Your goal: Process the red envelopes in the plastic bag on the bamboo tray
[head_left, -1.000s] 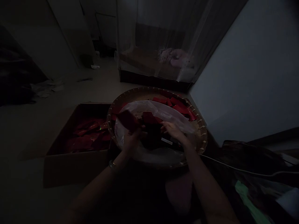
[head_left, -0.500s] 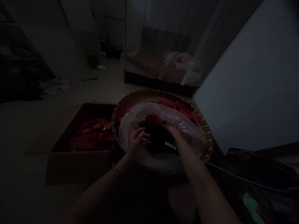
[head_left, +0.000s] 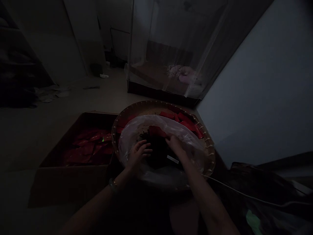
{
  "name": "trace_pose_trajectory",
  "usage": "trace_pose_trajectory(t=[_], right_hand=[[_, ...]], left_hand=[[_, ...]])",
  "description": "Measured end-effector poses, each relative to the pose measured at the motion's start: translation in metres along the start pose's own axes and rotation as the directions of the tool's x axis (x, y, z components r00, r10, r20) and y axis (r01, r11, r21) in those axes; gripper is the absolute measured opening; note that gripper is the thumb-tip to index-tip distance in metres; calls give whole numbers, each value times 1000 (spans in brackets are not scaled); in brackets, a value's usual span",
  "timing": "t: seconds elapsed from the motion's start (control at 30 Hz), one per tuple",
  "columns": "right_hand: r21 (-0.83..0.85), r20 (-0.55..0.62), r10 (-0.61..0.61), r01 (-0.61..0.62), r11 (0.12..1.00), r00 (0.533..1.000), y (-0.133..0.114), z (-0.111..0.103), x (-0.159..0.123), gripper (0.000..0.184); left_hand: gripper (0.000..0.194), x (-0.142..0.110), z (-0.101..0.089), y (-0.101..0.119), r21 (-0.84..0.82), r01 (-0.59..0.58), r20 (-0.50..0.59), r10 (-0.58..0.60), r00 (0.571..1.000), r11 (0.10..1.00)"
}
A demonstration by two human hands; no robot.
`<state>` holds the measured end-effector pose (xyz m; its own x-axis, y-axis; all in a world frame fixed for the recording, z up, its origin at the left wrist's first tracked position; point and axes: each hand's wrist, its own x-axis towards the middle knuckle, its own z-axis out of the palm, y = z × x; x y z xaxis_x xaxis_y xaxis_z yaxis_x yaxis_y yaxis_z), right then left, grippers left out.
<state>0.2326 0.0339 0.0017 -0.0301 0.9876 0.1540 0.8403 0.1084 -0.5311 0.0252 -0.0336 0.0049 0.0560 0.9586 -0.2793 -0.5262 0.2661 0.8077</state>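
Note:
In the dim head view, my right hand (head_left: 174,145) pinches the right end of a red packet (head_left: 157,131). The packet lies at the far side of a black object (head_left: 158,151) with a white label; its kind is too dark to make out. My left hand (head_left: 137,155) is empty, fingers apart, at the left of the black object. Beneath both hands a clear plastic sheet (head_left: 156,178) lies in a round woven bamboo tray (head_left: 210,151). Some small dark bits (head_left: 143,133) lie on it beside the packet. Several red packets (head_left: 187,122) rest along the tray's far right side.
A cardboard box (head_left: 70,182) holding many red packets (head_left: 85,145) stands left of the tray. A white cable (head_left: 234,187) runs off to the right. Behind stands a netted bed (head_left: 166,75); a pale wall (head_left: 256,81) rises at the right.
A second ago my left hand held a blurred red packet; it is now empty and spread. My right hand has stayed at the packet by the black object. The camera view has shifted slightly.

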Motion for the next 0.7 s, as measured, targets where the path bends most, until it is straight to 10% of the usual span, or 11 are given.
trace_pose_trajectory(t=[0.23, 0.5, 0.7], right_hand=[[206, -185, -376, 410, 889, 908, -38, -32, -67, 22], [392, -320, 13, 120, 912, 947, -37, -18, -78, 37], [138, -411, -130, 202, 970, 902, -43, -8, -81, 36]], left_hand=[[40, 4, -1, -6, -29, 128, 47, -127, 991, 991], [28, -5, 3, -4, 308, -110, 98, 84, 992, 945], [23, -9, 6, -2, 363, -196, 129, 160, 979, 911]])
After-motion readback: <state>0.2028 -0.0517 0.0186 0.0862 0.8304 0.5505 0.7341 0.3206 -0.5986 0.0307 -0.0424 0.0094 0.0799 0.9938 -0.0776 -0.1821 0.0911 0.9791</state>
